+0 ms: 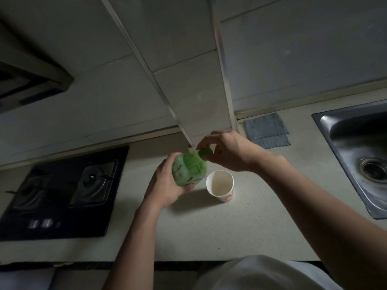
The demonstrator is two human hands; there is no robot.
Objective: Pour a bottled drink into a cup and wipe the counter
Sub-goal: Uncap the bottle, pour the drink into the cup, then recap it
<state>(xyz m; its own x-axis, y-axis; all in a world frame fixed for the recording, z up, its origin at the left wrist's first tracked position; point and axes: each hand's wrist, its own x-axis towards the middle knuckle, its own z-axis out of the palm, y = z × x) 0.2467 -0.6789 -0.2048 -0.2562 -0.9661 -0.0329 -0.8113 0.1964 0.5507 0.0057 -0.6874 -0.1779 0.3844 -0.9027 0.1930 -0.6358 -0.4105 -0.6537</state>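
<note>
Doing now: opening the bottle, as I judge. The pour and the wipe are not yet done.
Landmark: the white paper cup (219,185) with a red print low on its side stands upright on the pale speckled stone counter (209,227). Inside it looks empty (the light is dim, so I am not fully sure).
Bottle: the green plastic drink bottle (189,169) is held in the air just left of the cup, tilted, with its neck toward the wall. It does not touch the cup.
Cap: the green screw cap (205,152) sits on the neck, behind the cup and a little to its left.
Left hand: the left hand (165,189) grasps the body of the bottle from the left and from below, with the fingers curled round it.
Right hand: the right hand (228,151), behind and above the cup, pinches the cap between thumb and fingertips.
Cloth: the folded blue-grey microfibre cloth (267,130) lies flat behind the cup and to its right, beside the wall and well apart from the cup.
Around: the steel sink (356,155) is far to the right of the cup. The black glass gas hob (62,195) is far to its left.
Next move: the cap must be turned off while the left hand keeps the bottle firm. After that the mouth has to come over the rim of the cup (a light paper cup can tip over easily), and the tilt should be slow.
</note>
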